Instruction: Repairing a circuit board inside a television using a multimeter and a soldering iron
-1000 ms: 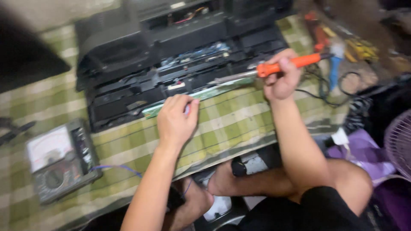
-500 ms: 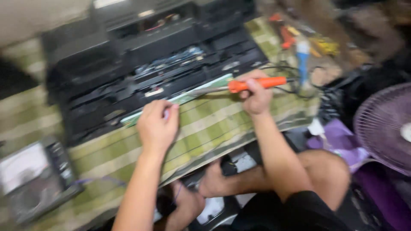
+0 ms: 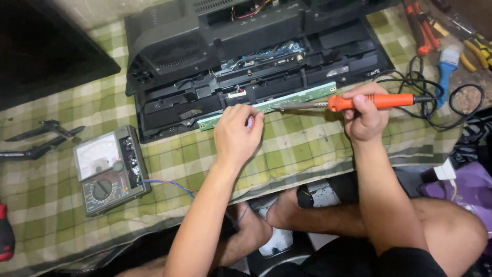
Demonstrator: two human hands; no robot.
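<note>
While our right hand (image 3: 365,117) grips the iron (image 3: 359,102), its axis runs along the green board (image 3: 271,105) at the casing's (image 3: 169,56) front edge, tip pointing at our left hand (image 3: 237,134), which pinches something small there.

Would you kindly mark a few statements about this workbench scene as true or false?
1. The right hand grips an orange-handled soldering iron. True.
2. The left hand holds the analog multimeter. False: the meter lies apart on the checked cloth; the left hand's fingers rest at the green circuit strip.
3. The iron's tip points toward the left hand. True.
4. The blue-handled brush lies beside the multimeter. False: it lies far right, by the pliers.
</note>
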